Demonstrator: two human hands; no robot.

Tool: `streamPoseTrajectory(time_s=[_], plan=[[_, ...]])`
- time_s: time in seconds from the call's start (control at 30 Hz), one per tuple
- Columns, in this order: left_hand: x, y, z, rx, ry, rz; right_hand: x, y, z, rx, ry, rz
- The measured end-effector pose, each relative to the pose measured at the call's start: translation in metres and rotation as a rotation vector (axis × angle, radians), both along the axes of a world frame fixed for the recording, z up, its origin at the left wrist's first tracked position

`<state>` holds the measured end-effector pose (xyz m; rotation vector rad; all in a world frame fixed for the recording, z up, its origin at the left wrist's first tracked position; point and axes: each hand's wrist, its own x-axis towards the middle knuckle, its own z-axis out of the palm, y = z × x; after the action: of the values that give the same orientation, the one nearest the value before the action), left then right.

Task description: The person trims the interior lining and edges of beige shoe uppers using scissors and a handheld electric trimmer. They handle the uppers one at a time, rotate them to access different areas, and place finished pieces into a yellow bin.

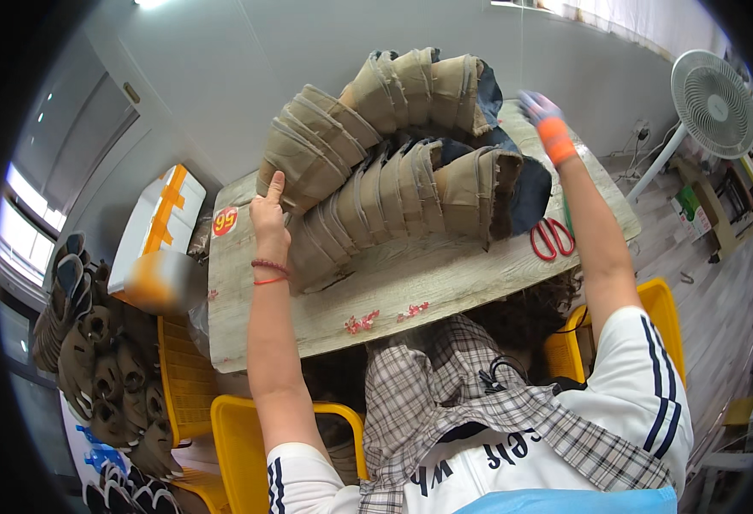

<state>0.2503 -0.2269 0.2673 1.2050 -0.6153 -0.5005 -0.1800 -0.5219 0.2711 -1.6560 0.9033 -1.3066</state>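
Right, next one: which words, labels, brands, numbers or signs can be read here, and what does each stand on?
Wording isn't copied out here.
Red sticker on the wood-patterned tabletop: large digits, legible.
White shirt: dark lettering, upside down in view, partly hidden.
White pedestal fan, hub: marking too small to read.
Green-and-white box: print too small to read.
Stacked khaki fabric pieces: no text visible.

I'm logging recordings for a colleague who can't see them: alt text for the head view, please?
The person's left hand touches the left end of two curved rows of nested tan fabric pieces on a pale table; the gloved right hand extends beyond their right end. Red-handled scissors lie to the right.
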Motion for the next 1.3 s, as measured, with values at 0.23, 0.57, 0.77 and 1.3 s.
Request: streamPoseTrajectory(time_s=[0.23, 0.57, 0.77, 1.3], plan=[[-0.029, 0.013, 0.030, 0.027, -0.300, 0.004, -0.167, 0.112, -0.165, 0.150, 1.110, -0.777], [-0.027, 0.022, 0.024, 0.264, -0.563, -0.028, -0.196, 0.072, -0.162, 0.353, 1.036, -0.640], [-0.054, 0.036, 0.043, 0.102, -0.473, -0.046, -0.273, 0.081, -0.183, 0.422, 0.084, -0.403], [-0.075, 0.198, 0.067, -0.598, 0.302, -0.165, -0.214, 0.291, -0.059, 0.306, 0.084, -0.079]])
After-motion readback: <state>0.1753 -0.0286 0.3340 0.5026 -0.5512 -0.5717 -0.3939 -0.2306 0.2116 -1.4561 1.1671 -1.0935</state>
